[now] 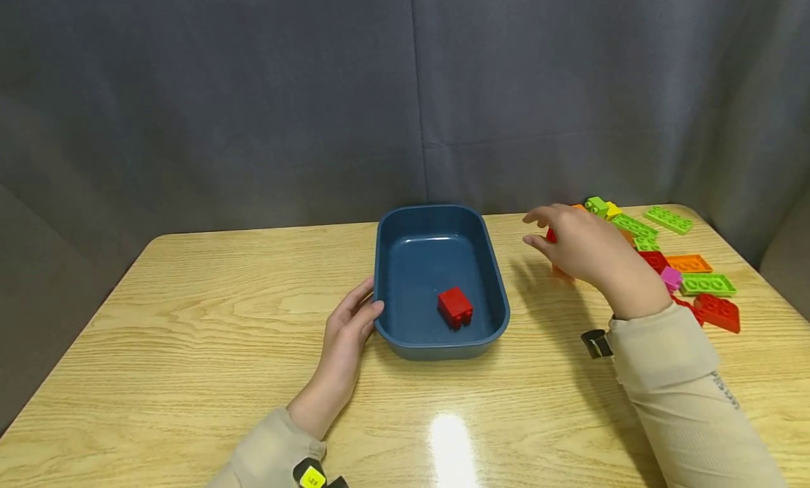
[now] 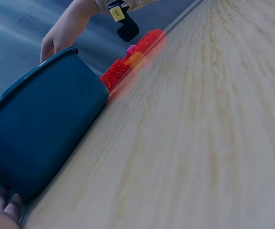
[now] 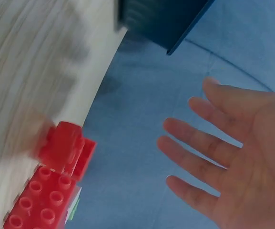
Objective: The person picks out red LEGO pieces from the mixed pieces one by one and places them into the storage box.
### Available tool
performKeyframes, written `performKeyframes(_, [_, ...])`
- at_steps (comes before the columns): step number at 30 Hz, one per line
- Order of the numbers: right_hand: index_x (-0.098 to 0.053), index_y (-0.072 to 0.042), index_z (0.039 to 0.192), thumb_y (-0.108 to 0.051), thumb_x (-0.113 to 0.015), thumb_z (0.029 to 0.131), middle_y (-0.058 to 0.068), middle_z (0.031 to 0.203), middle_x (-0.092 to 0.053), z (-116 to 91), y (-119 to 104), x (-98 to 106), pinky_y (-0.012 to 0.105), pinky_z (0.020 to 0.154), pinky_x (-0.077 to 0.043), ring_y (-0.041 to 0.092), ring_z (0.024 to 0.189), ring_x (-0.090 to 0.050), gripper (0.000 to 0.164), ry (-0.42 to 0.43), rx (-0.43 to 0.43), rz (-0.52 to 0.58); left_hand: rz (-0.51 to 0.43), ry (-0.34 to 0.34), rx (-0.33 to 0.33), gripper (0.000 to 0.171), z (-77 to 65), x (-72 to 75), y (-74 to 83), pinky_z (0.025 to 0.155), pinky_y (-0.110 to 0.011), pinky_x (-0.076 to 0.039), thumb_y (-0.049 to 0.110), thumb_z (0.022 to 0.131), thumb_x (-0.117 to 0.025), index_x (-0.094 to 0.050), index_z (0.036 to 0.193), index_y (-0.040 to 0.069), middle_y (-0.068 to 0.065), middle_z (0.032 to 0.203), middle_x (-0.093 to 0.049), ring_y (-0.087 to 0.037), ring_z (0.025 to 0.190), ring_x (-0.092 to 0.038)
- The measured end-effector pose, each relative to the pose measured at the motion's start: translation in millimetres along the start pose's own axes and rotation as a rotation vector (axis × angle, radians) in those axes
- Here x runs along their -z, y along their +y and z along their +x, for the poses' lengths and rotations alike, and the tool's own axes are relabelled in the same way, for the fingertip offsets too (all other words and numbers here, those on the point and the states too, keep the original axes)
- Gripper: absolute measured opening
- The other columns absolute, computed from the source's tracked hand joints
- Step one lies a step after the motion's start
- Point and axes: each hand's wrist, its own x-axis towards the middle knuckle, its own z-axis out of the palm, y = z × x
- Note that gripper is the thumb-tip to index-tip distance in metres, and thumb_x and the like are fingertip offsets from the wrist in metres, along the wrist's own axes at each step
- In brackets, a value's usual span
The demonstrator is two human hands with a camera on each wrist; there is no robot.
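A dark blue plastic bin (image 1: 443,352) stands on the table with one red toy brick (image 1: 455,306) inside, toward its near right part. My left hand (image 1: 344,333) holds the bin's left side, thumb at the rim and fingers along the outer wall. Those fingertips (image 2: 14,204) show low against the wall in the left wrist view. To the right of the bin, my right hand (image 1: 579,249) is raised with fingers spread and nothing between them. It partly hides the nearest bricks in the head view. Red bricks (image 3: 42,198) lie apart from the fingers in the right wrist view.
Loose building bricks lie at the table's right end, among them a flat green plate (image 1: 707,284), an orange plate (image 1: 688,264), a pink brick (image 1: 671,278) and a red brick (image 1: 718,312). A grey curtain (image 1: 253,108) hangs behind the wooden table (image 1: 209,319).
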Motion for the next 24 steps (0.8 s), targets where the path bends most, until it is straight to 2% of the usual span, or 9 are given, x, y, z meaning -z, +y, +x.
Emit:
performKeyframes(2, [-0.06,-0.004,0.121,-0.028,-0.063,0.087,0.021,0.102,-0.067,1,3,-1,0.052,0.08,-0.052,0.03,0.085,-0.06,0.042,-0.006,-0.01,-0.005,0.001,-0.001,-0.001,0.049,0.1,-0.2,-0.2,0.098,-0.021,-0.043,0.011,0.09,-0.052,-0.044,0.139,0.006,-0.015,0.141,-0.048,-0.022,0.126,-0.046])
performKeyframes(4, [-0.06,-0.002,0.121,-0.028,-0.063,0.087,0.024,0.11,-0.067,1,5,-2,0.053,0.081,-0.052,0.033,0.092,-0.059,0.043,-0.013,-0.02,-0.014,0.003,-0.002,-0.003,0.049,0.1,-0.2,-0.4,0.097,-0.019,-0.044,0.011,0.09,-0.052,-0.044,0.139,0.006,-0.015,0.141,-0.048,-0.022,0.126,-0.046])
performKeyframes(7, [-0.059,-0.001,0.121,-0.028,-0.063,0.087,0.025,0.114,-0.066,2,8,-3,0.054,0.08,-0.052,0.034,0.093,-0.059,0.044,-0.029,-0.047,-0.036,0.014,-0.007,-0.009,0.049,0.1,0.1,-0.7,0.096,-0.019,-0.044,0.012,0.09,-0.052,-0.044,0.139,0.007,-0.015,0.141,-0.049,-0.022,0.126,-0.047])
performKeyframes(13, [-0.056,0.0,0.124,-0.027,-0.063,0.086,0.027,0.121,-0.061,1,15,-6,0.057,0.078,-0.051,0.037,0.099,-0.056,0.047,-0.057,-0.106,-0.069,0.047,-0.014,-0.022,0.049,0.5,0.8,-1.7,0.101,-0.028,-0.041,0.015,0.091,-0.053,-0.045,0.138,0.009,-0.013,0.141,-0.05,-0.021,0.125,-0.048])
performKeyframes(24, [-0.056,-0.004,0.125,-0.028,-0.065,0.083,0.024,0.119,-0.064,2,27,-15,0.062,0.08,-0.047,0.036,0.099,-0.056,0.048,-0.143,-0.173,-0.071,0.034,-0.01,-0.014,0.049,0.3,0.2,-0.5,0.101,-0.029,-0.04,0.013,0.09,-0.052,-0.044,0.139,0.008,-0.015,0.141,-0.049,-0.021,0.126,-0.047])
